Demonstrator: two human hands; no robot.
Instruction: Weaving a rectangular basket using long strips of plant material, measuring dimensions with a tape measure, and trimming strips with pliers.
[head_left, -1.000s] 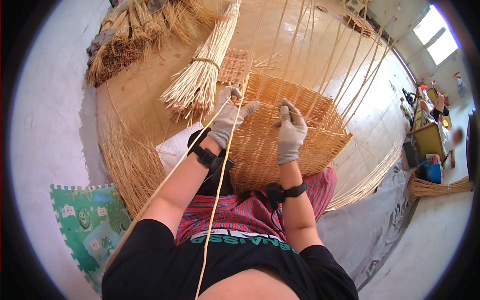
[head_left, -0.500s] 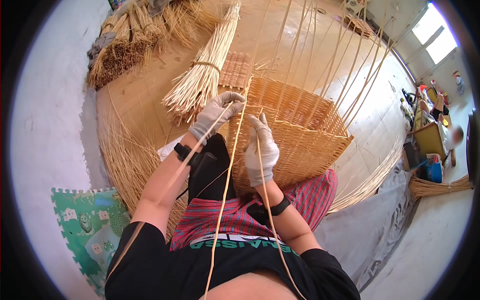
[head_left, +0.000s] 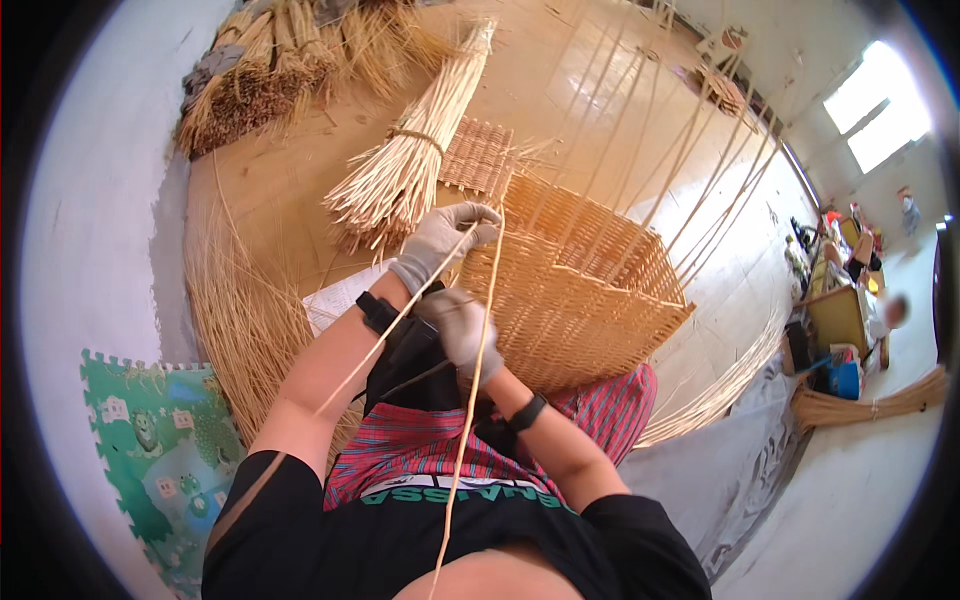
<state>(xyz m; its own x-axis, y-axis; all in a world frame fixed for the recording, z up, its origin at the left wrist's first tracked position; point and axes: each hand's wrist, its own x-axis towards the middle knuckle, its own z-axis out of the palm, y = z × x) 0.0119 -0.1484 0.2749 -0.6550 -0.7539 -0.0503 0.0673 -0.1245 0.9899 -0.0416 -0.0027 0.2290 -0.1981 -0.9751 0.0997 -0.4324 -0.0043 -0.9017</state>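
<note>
A woven wicker basket (head_left: 575,310) rests tilted against my lap, with tall upright stakes (head_left: 690,140) rising from its rim. My left hand (head_left: 437,243), in a pale work glove, is closed at the basket's left corner. Its thumb and fingers pinch a thin wicker strand (head_left: 392,325) that trails down over my left forearm. Another long wicker strand (head_left: 470,410) runs from the same corner down across my front. My gloved right hand (head_left: 462,330) is left of the basket's wall, behind that long strand and below my left hand. Motion blurs its fingers.
A tied bundle of peeled wicker rods (head_left: 410,150) lies ahead, beside a flat woven panel (head_left: 476,155). Loose rods (head_left: 245,310) spread over the floor at left, near a green foam mat (head_left: 160,440). More bundles (head_left: 260,80) stand against the left wall. Another person (head_left: 893,312) is far right.
My right hand has left the basket's front rim and moved left and down, below my left hand. The strand that hung from it over my right forearm no longer shows there.
</note>
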